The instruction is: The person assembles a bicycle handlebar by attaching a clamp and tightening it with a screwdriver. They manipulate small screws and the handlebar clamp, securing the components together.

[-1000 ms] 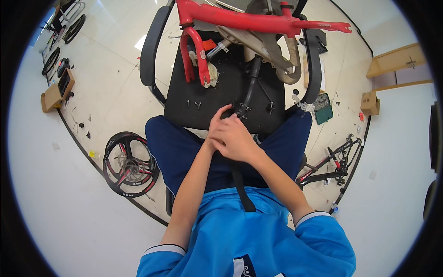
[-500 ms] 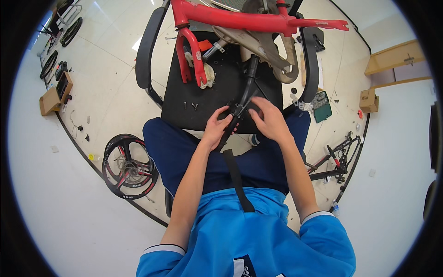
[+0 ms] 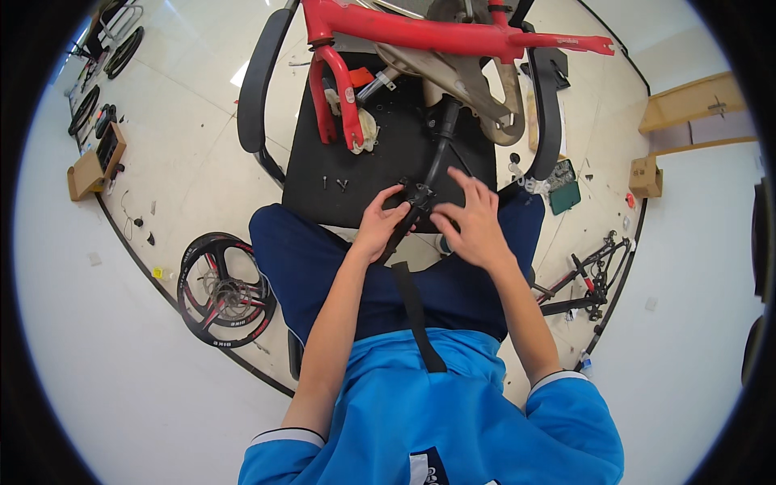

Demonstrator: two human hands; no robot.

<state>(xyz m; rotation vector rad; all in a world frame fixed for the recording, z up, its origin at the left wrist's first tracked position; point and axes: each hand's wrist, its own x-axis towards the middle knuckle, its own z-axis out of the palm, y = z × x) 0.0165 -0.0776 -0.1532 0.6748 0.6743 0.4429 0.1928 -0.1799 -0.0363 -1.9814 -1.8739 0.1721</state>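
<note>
A long black bicycle tube (image 3: 437,164) with a clamp (image 3: 419,196) partway along it slants from the chair seat toward my lap. My left hand (image 3: 381,225) is closed round its lower part, thumb lying just below the clamp. To the right of the clamp is my right hand (image 3: 471,217), fingers spread, its thumb and a fingertip close to the tube; it grips nothing. Beyond them a red bicycle frame (image 3: 412,32) lies across the chair, its red fork (image 3: 349,105) pointing toward me. Several small bolts (image 3: 341,185) lie on the black seat (image 3: 307,174).
Black armrests (image 3: 252,89) flank the seat. A pair of black-and-red wheels (image 3: 226,291) leans at the lower left. On the right are a small dark frame (image 3: 594,279), a green tool case (image 3: 565,197) and a cardboard box (image 3: 645,177). A black strap (image 3: 417,319) hangs over my lap.
The tube has turned a little in my left hand, its clamp now facing up more, and its far end has shifted right. My right hand has spread its fingers and moved slightly.
</note>
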